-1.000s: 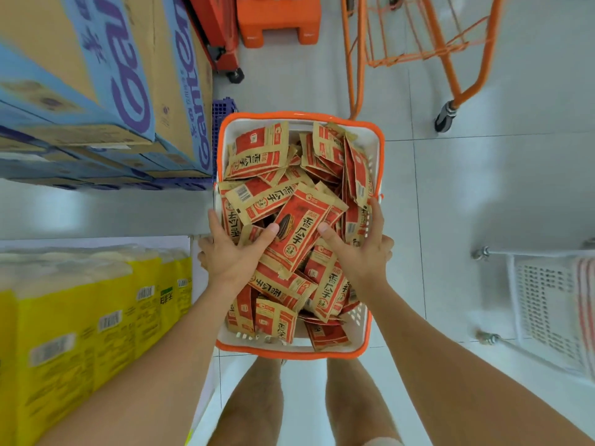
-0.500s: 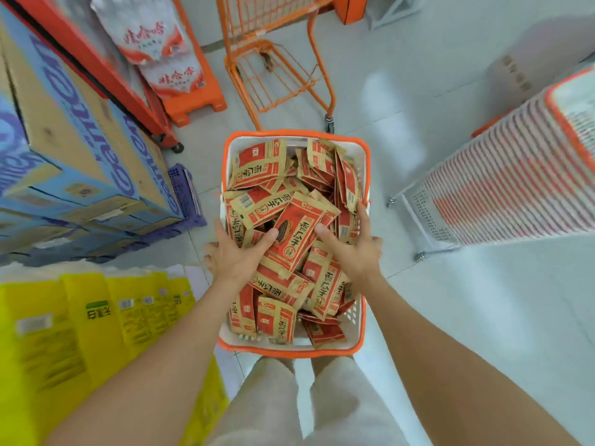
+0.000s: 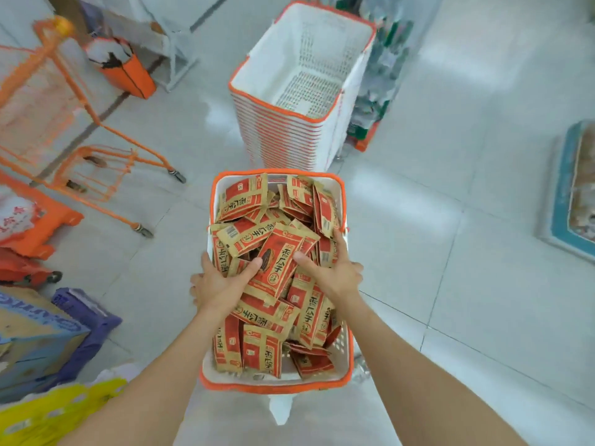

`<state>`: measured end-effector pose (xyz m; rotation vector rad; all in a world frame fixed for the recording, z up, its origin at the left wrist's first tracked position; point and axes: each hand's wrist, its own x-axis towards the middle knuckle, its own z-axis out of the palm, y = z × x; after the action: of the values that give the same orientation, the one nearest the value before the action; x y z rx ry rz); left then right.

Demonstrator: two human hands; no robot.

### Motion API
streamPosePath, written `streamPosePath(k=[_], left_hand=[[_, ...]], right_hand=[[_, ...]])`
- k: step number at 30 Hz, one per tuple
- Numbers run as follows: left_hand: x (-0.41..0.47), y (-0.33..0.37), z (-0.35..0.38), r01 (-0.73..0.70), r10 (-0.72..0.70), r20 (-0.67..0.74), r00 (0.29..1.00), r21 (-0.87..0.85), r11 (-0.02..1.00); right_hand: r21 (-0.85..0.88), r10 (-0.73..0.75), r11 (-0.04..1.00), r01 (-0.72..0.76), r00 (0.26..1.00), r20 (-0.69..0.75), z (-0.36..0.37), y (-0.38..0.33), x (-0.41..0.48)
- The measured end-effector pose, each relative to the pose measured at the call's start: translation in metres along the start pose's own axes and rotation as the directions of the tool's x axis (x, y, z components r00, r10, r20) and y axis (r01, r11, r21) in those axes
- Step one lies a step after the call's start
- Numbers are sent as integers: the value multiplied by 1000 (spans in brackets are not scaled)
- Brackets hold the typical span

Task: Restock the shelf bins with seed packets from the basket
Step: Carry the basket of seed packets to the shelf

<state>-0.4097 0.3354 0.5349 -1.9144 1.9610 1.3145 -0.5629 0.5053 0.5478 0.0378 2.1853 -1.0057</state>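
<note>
A white basket with an orange rim [image 3: 277,387] is held in front of me, heaped with several red-and-tan seed packets [image 3: 280,262]. My left hand [image 3: 220,286] grips the basket's left rim, thumb lying on the packets. My right hand [image 3: 333,272] grips the right rim, thumb and forefinger over the packets. No shelf bins show in this view.
A tall stack of empty white-and-orange baskets [image 3: 299,101] stands straight ahead on the tiled floor. An orange cart [image 3: 80,156] is at the left. Cardboard boxes [image 3: 29,342] and yellow packs [image 3: 48,413] sit at lower left; a blue-edged display [image 3: 570,188] is at right.
The view has swung to the right with the basket carried along. The blue boxes slid off to the left and the stack of empty baskets came to the centre. Both hands keep their hold.
</note>
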Motion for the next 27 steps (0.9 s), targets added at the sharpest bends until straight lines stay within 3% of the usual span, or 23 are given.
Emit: streamPosePath(k=[6,12,21,27], left_hand=[[-91,92,136,-176,163,116,980,119,977],[-168,179,268,-365,305,297,905,174,915],[-272,324,456,-665,454,568,686,237,708],[-348,425,581,-793,454,725,518,207,573]], right_hand=[[180,71,983,-46,988,-134,-173,87,8],[344,211,933,-106,935,-285,-321,163,11],[611,462,786,-94,747,-478,-498,240,22],[760,620,649,-20,593,-514,-611,281,48]])
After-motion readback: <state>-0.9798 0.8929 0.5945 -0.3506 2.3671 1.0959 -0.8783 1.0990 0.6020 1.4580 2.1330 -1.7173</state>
